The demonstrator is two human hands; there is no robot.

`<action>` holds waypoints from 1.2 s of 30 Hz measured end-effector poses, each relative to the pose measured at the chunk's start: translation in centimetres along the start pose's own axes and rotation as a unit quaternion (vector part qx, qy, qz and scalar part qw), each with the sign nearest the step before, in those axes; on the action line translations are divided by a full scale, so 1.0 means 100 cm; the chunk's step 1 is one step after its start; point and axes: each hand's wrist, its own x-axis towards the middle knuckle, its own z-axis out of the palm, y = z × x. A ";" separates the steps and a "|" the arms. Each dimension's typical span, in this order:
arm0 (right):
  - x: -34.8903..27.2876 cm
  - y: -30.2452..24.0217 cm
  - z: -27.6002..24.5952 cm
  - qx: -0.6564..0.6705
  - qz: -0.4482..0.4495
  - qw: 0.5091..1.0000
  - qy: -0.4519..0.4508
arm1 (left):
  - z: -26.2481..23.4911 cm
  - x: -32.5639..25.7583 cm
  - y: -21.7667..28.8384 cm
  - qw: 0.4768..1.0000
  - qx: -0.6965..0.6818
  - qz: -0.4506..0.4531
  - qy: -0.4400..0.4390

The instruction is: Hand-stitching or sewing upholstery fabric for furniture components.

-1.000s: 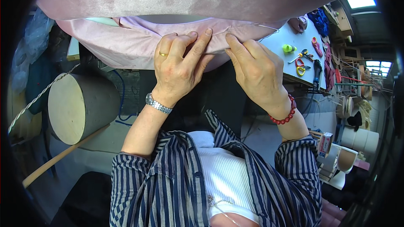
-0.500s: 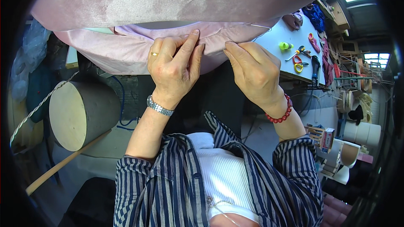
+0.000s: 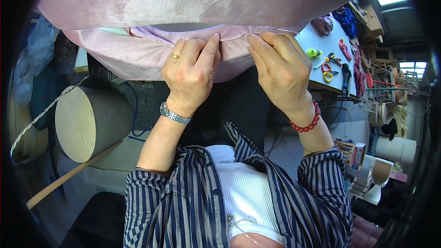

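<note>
A large upholstered piece in pale pink velvet (image 3: 183,0) fills the top of the view. Along its near side runs a loose flap of pink fabric (image 3: 124,57), with a gap showing a lilac and pale lining between them. My left hand (image 3: 190,69), wearing a ring and a metal watch, pinches the edge of this flap, thumb and forefinger together. Just to its right, my right hand (image 3: 282,66), with a red bead bracelet, has its fingertips pressed together on the same edge. A thin bent metal wire or curved needle (image 3: 288,31) sticks out beyond the right knuckles; whether the fingers touch it is hidden.
On the white table (image 3: 319,41) at the right lie scissors with red and yellow handles (image 3: 327,72), a screwdriver, a bright green item (image 3: 314,53) and a black tool (image 3: 345,78). A big grey cylinder (image 3: 92,121), a wooden pole (image 3: 73,174) and a twisted cord are at the left.
Both hands keep their pinch on the fabric edge. My right hand has shifted slightly up and to the right, and the pink piece appears a little to the right.
</note>
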 end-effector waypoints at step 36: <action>0.012 0.008 0.031 -0.090 -0.168 0.982 -0.019 | -0.004 0.005 -0.013 0.999 -0.018 0.045 -0.011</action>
